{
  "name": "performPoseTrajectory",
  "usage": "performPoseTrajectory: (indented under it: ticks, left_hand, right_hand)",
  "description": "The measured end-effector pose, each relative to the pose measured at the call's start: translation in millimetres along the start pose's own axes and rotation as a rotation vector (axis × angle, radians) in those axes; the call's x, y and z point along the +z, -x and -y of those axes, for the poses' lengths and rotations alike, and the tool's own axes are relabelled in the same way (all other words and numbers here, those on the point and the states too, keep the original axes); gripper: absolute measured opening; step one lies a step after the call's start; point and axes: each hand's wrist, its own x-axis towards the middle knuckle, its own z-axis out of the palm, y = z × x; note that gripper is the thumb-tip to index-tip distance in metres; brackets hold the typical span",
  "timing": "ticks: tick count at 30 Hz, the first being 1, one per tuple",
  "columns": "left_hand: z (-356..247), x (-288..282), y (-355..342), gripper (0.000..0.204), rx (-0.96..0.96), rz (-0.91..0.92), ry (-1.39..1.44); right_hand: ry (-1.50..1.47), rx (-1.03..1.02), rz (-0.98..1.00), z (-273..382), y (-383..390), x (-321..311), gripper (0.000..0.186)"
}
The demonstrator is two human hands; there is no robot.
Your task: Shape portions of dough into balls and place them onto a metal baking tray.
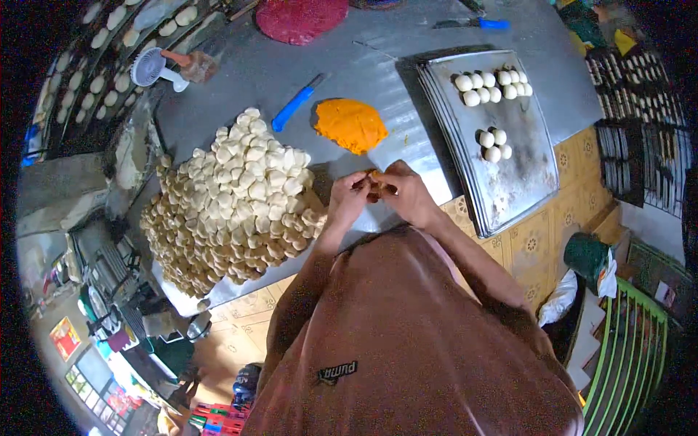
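Observation:
My left hand [347, 198] and my right hand [409, 195] meet at the near edge of the metal table [414, 138]. Their fingers pinch together around a small orange lump [375, 176], mostly hidden by the fingertips. Just beyond them lies a mound of orange paste [351, 124]. To the left, a large heap of pale, flattened dough pieces [240, 185] spreads close to my left forearm. A blue-handled knife [292, 107] rests between the heap and the paste. On the right, a stack of metal trays [523, 163] carries several round white dough balls [493, 149] in groups.
At the far side are a dark red round object [302, 18] and another blue-handled tool [493, 24]. A small white fan [150, 69] stands at the far left, near racks of dough pieces [94, 86]. More loaded racks [640, 83] and a green metal frame [629, 356] stand right.

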Motion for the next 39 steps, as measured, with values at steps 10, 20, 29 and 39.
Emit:
performPoseTrajectory:
  ticks: [10,20,29,39]
  left_hand:
    - [30.0,21.3,-4.1,0.016,0.223,0.058,-0.426]
    - [23.9,32.7,10.7,0.053,0.62,-0.052,-0.616]
    - [42.0,29.3,8.1,0.06,0.541,-0.113,-0.689]
    - [23.1,56.2,-18.7,0.02,0.041,-0.046,0.369]
  right_hand:
    - [0.331,-0.101,0.237,-36.3,-1.3,-14.5,0.016]
    - [-0.171,0.464,0.201,-72.6,18.0,0.7,0.017]
    - [-0.067,0.08,-0.061,-51.4,17.7,12.9,0.016]
    - [-0.469,0.246,-0.184,-27.8,45.5,-26.2,0.037]
